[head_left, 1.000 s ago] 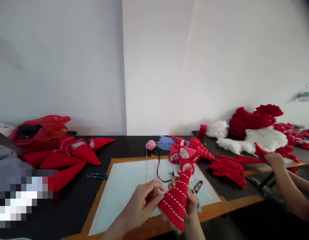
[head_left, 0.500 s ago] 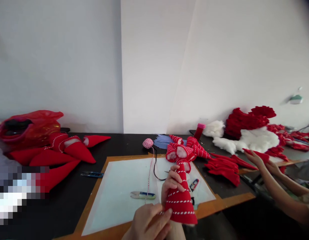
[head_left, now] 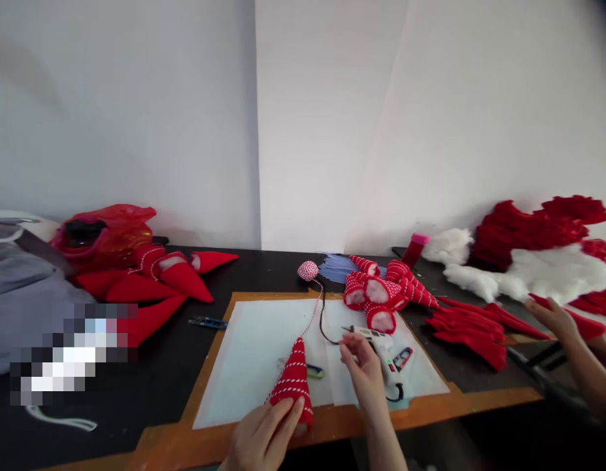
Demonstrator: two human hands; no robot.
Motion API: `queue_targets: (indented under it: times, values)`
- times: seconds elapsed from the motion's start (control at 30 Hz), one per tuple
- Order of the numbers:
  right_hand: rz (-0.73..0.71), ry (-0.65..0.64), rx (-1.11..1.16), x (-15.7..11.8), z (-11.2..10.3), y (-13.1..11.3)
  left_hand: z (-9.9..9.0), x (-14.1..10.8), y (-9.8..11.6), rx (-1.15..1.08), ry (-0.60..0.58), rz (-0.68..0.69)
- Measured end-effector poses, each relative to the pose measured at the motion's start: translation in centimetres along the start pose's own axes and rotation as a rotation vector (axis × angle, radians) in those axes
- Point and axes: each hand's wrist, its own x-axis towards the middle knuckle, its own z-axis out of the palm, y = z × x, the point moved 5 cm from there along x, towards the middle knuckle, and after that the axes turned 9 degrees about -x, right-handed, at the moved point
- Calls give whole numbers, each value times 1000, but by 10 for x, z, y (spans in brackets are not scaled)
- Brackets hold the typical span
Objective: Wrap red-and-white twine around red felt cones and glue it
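Observation:
My left hand [head_left: 266,428] is closed around the wide lower end of a red cone hat [head_left: 293,379], which has red-and-white twine wound round it and its tip pointing away. From near the tip, the twine [head_left: 310,320] runs back to its ball [head_left: 308,270]. My right hand [head_left: 365,366] is raised off the hat, fingers loosely curled and nothing visible in them. Just beyond it a white glue gun [head_left: 391,373] lies on the white sheet [head_left: 244,360]. Thread snips [head_left: 315,371] lie partly hidden behind the hat.
Several twine-wrapped cones [head_left: 381,318] are heaped behind the glue gun. Plain red cones [head_left: 146,288] lie at left by a red plastic bag [head_left: 111,229]. Red fabric pieces [head_left: 472,333] and white stuffing [head_left: 557,268] are at right, where another person's hand [head_left: 557,324] holds red cloth.
The hat has moved left and now points away, low over the sheet. My right hand has let go and shifted right towards the glue gun. The view has turned slightly left.

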Motion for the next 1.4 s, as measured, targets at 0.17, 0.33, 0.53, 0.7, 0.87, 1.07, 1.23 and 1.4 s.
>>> queue_targets:
  times: [0.17, 0.33, 0.53, 0.7, 0.87, 1.07, 1.23, 1.4]
  values:
    - [-152, -374, -307, -20, 32, -35, -3, -20, 6, -24, -70, -103]
    - [-314, -550, -615, -24, 68, -43, -6, -23, 6, -74, 2, -121]
    - [-351, -573, -591, -25, 79, -46, -8, -18, 6, -128, -60, -181]
    - [-378, -614, -616, -25, 86, -46, -7, -21, 5, -125, -55, -180]
    - [-361, -590, -618, -23, 94, -46, -6, -27, 3, -128, -8, -191]
    - [-248, -505, -433, -16, 82, -40, -8, -29, 0, -133, -74, -258]
    - [39, -283, -266, -6, 63, 2, -9, -30, 3, -62, -39, -224]
    - [233, -345, 23, -14, 77, 7, -9, -26, 10, -37, 21, -118]
